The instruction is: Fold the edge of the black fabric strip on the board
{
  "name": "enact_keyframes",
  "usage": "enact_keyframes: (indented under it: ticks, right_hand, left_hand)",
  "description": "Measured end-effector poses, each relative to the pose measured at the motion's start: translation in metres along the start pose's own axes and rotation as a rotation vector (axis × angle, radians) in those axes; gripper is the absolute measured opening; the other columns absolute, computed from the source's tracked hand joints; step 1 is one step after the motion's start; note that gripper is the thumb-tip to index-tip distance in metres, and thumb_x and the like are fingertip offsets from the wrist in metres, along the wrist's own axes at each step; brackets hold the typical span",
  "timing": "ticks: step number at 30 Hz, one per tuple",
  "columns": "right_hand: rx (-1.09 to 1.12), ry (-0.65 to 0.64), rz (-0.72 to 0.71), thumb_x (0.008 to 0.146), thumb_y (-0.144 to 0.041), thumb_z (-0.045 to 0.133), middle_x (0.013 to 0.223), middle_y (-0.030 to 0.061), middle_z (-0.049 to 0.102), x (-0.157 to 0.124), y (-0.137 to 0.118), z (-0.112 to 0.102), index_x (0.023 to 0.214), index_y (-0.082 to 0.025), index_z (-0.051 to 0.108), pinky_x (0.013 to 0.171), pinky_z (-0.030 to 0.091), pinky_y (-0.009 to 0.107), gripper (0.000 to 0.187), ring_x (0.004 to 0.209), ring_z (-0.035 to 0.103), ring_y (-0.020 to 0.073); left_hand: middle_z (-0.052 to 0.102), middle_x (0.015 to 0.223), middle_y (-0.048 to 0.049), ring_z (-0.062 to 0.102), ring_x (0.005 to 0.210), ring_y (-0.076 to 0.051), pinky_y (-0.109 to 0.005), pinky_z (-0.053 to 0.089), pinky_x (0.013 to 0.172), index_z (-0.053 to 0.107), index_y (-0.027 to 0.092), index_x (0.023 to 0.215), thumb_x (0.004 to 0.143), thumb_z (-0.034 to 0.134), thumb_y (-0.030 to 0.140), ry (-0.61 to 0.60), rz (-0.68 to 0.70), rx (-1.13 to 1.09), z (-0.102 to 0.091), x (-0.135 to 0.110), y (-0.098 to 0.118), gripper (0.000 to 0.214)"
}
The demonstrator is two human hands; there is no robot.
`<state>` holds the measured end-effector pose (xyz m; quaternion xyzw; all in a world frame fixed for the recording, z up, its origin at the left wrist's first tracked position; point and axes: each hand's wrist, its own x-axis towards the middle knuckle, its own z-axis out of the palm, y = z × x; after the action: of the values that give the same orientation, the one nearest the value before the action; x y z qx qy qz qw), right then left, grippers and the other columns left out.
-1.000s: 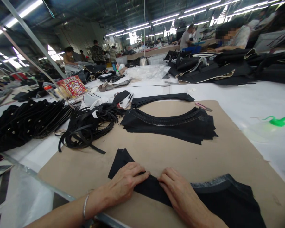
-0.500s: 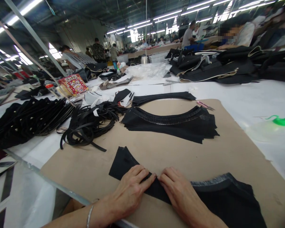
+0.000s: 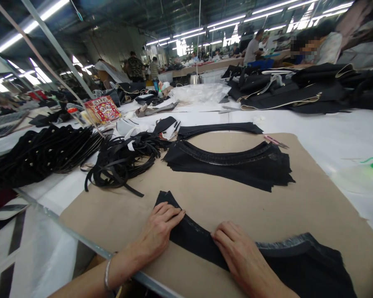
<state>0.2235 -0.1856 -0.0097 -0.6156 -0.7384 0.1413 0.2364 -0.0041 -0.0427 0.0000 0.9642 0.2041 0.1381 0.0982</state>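
A curved black fabric piece (image 3: 197, 240) lies across the brown board in front of me, its upper edge showing a folded strip with greyish marks. My left hand (image 3: 161, 223) presses on its left end, thumb and fingers drawn together at the edge. Farther right, my right hand (image 3: 236, 248) pinches the upper edge near the middle, with the fingers bunched. Beyond the right hand the fabric widens, and its edge carries a grey, shiny band. Behind it rests a stack of similar black pieces (image 3: 230, 169), apart from both hands.
The brown board (image 3: 112, 223) covers much of the white table. Pink thread snips (image 3: 276, 142) lie at its back right. Left are a heap of black strips (image 3: 112, 165) and overlapping black pieces with studs (image 3: 46, 153). A green-nozzled bottle (image 3: 357, 176) lies right. Several people work farther back.
My left hand has slid left along the edge to the fabric's left end, widening the gap between the hands. My right hand stays at the middle. The view has shifted slightly.
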Motion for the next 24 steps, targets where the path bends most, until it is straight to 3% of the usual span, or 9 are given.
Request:
enact_keyframes:
  ticks: [6,11,15,19,24]
  right_hand:
    - [-0.038,0.036,-0.01,0.093,-0.006,0.039,0.091,0.0067,0.056,-0.001,-0.001,0.006,0.091,-0.021,0.057,0.075,0.045,0.039,0.023,0.083,0.053,0.0227]
    - [-0.096,0.03,0.006,0.093,-0.007,0.04,0.089,0.0076,0.056,0.0,-0.01,0.008,0.092,-0.019,0.056,0.074,0.046,0.041,0.02,0.082,0.054,0.0242]
    - [-0.132,0.048,0.056,0.091,-0.009,0.047,0.088,0.0073,0.058,0.008,-0.018,0.012,0.091,-0.019,0.055,0.075,0.047,0.041,0.013,0.082,0.056,0.0244]
    - [-0.158,0.073,0.119,0.088,-0.009,0.053,0.086,0.0056,0.059,0.014,-0.022,0.014,0.089,-0.02,0.055,0.073,0.048,0.039,0.011,0.08,0.057,0.0236]
    - [-0.063,0.027,0.195,0.088,-0.009,0.054,0.092,0.006,0.06,0.012,-0.023,0.002,0.095,-0.02,0.056,0.077,0.048,0.037,0.014,0.086,0.058,0.0227]
  left_hand:
    - [0.067,0.113,-0.0055,0.053,0.108,-0.022,-0.046,0.035,0.103,0.056,0.026,0.13,0.087,0.039,0.002,-0.038,-0.009,0.012,-0.009,0.004,0.002,0.053]
    - [0.065,0.119,-0.0043,0.05,0.114,-0.023,-0.046,0.029,0.106,0.056,0.026,0.131,0.083,0.042,-0.001,-0.046,0.06,0.096,-0.013,0.002,-0.005,0.056]
    - [0.067,0.111,-0.0034,0.05,0.116,-0.023,-0.048,0.028,0.106,0.065,0.027,0.118,0.083,0.044,0.0,0.001,0.048,0.101,-0.018,0.007,-0.01,0.049]
    - [0.066,0.105,-0.0066,0.053,0.105,-0.022,-0.043,0.041,0.096,0.066,0.022,0.114,0.089,0.041,0.003,0.125,-0.093,-0.092,-0.012,0.02,0.019,0.04]
    - [0.064,0.099,-0.004,0.055,0.097,-0.021,-0.036,0.047,0.087,0.066,0.022,0.109,0.082,0.056,0.003,-0.012,-0.168,-0.305,0.004,0.031,0.067,0.034]
